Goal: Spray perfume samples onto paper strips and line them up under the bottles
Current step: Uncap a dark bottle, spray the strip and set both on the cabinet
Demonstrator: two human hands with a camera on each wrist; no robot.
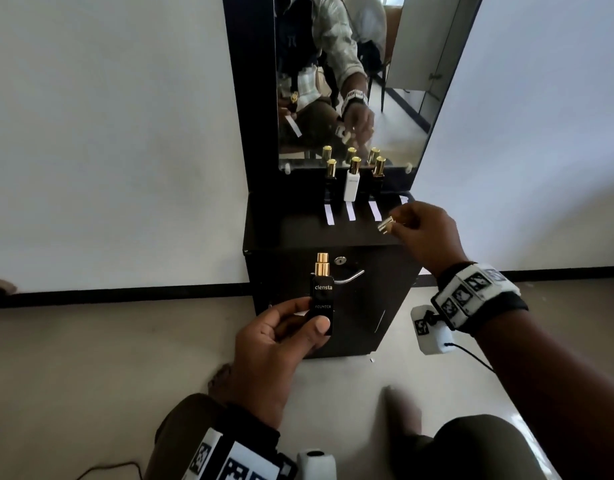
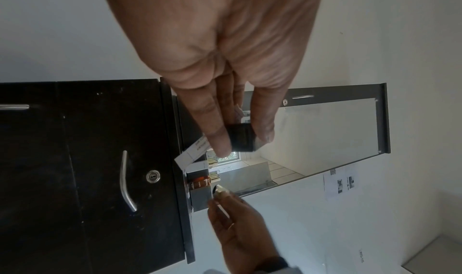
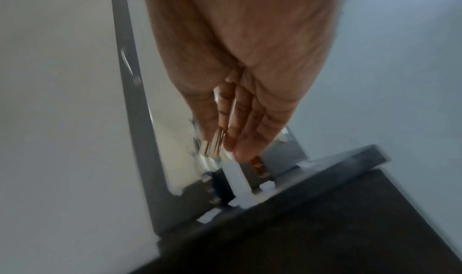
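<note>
**Cap's off, bottle and cap in different hands – which way next?**

Going left to right: the left hand has its fingers curled round the black bottle, upright, long axis vertical, gold sprayer bare and pointing up. It's held in front of the cabinet door, lower than the bench top. The left wrist view shows a paper strip poking out beside those fingers, though I can't tell whether they hold it.

On the bench, three capped bottles stand in a row at the mirror, each with a white strip below it. A fourth strip sits at the far right with no bottle above it, partly cut off by the right hand.

The right hand pinches the gold cap, lying sideways, up and to the right of the sprayer. My guess: the cap goes back on, so the right hand has to come down-left.

Right wrist view is motion-blurred, basically useless.
</note>
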